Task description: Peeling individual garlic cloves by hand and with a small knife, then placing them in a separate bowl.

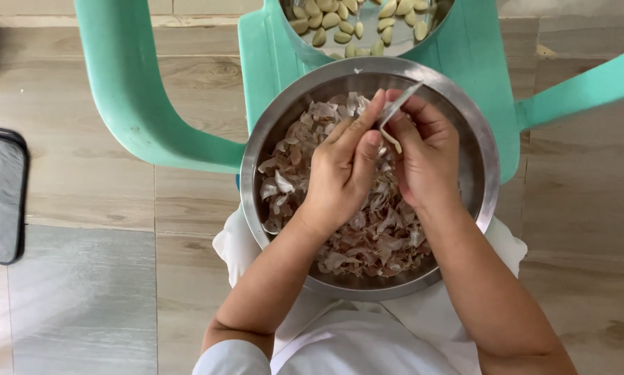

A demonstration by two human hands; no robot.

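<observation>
Both hands meet over a large steel bowl (pixel 478 173) of papery garlic skins (pixel 367 229) resting on the person's lap. Left hand (pixel 343 170) is closed, thumb and fingertips pinching a garlic clove (pixel 389 139) that shows only as a pale sliver between the two hands. Right hand (pixel 426 156) is closed around a small knife (pixel 398 104), its blade angled up and away past the fingertips. Beyond both hands, a second steel bowl (pixel 445 15) of peeled cloves (pixel 333 19) sits on a teal plastic chair (pixel 128 90). Peeling probably goes best with short shallow strokes, the edge turned away from the left thumb, the skin dropping straight below.
</observation>
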